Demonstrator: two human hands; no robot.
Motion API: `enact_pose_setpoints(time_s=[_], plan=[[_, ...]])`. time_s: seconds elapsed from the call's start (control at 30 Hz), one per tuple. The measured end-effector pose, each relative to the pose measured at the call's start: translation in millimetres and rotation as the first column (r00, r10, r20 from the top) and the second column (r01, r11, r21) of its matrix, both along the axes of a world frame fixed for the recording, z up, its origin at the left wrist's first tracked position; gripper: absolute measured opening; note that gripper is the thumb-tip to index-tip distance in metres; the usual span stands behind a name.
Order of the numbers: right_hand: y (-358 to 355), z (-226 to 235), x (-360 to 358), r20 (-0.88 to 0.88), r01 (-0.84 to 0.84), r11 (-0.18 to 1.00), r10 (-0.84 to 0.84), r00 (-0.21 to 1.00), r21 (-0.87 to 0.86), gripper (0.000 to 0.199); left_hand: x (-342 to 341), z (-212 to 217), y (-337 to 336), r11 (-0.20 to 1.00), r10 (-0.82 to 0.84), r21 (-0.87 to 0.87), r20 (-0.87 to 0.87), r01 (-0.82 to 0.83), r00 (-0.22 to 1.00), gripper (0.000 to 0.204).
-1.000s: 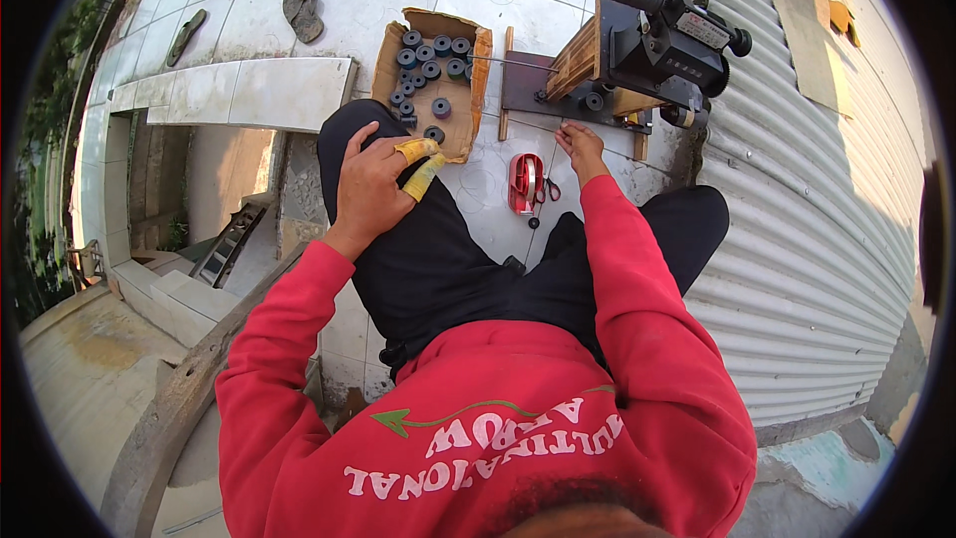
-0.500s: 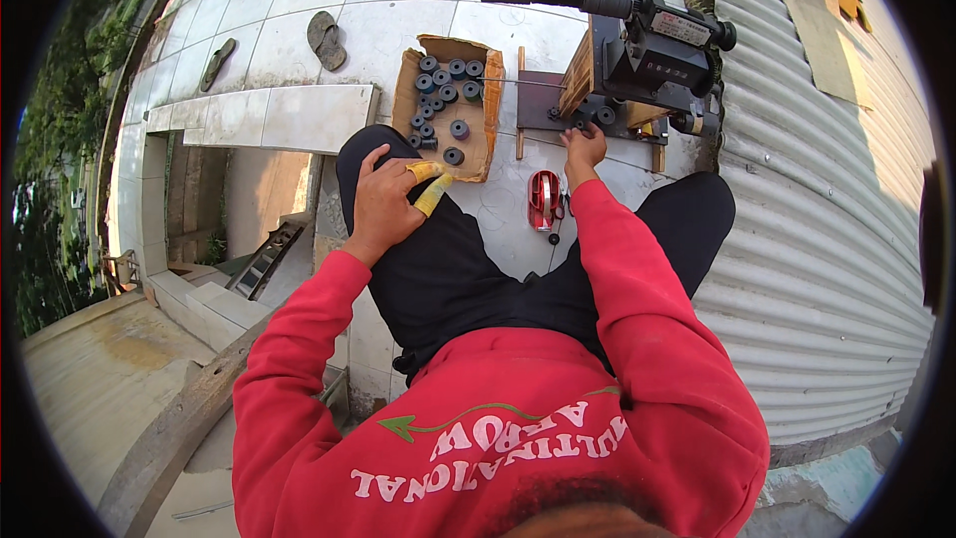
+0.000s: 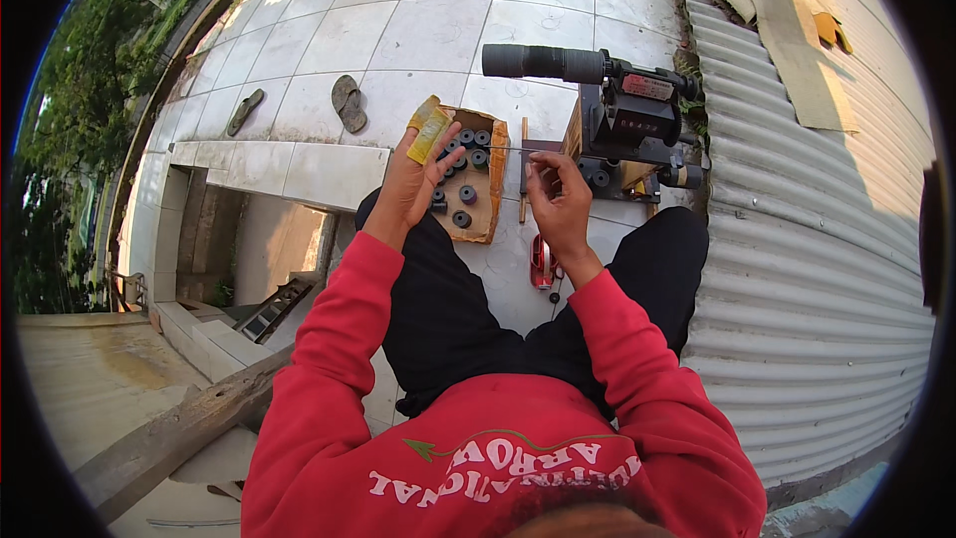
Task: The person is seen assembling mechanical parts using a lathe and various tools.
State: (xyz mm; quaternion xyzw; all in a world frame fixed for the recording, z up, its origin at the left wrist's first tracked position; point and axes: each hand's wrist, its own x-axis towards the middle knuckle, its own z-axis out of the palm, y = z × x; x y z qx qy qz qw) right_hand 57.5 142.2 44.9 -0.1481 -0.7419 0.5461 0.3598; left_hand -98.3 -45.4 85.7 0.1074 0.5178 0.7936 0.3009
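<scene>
My left hand is open beside the left edge of a cardboard box, its fingers apart. Yellow wrapping covers some of its fingers. Several small dark spools lie in the box; my fingers hide part of them. My right hand is raised in front of a dark machine with a counter. Its fingers are curled together near a thin rod that reaches from the machine toward the box. What they hold, if anything, is too small to make out.
A long grey wrapped cylinder juts left from the machine's top. A red and silver object lies on the tiles below my right hand. Two sandals lie farther off. Corrugated sheeting runs along the right; a recessed opening is at left.
My left hand has risen from my thigh toward the box, fingers spreading. My right hand has moved left, away from the machine's base to near the rod. The view has shifted.
</scene>
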Motion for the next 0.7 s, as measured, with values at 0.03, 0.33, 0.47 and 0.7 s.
enact_pose_setpoints(time_s=[0.03,0.33,0.47,0.7], plan=[[7,35,6,-0.035,-0.049,0.981,0.057,0.998,0.190,0.021,-12,4,12,0.976,-0.022,0.216,0.146,-0.010,0.989,0.055],[131,170,-38,0.244,-0.244,0.496,0.067,0.968,0.833,0.061,-32,43,96,0.968,-0.079,0.245,0.104,0.051,0.991,0.043],[135,178,-56,0.448,-0.460,0.524,0.160,0.880,0.717,0.054,-27,53,100,0.957,-0.067,0.290,0.136,0.025,0.988,0.038],[140,176,-66,0.473,-0.566,0.655,0.340,0.813,0.501,0.052,-17,60,102,0.943,-0.112,0.327,0.130,0.064,0.985,0.039]])
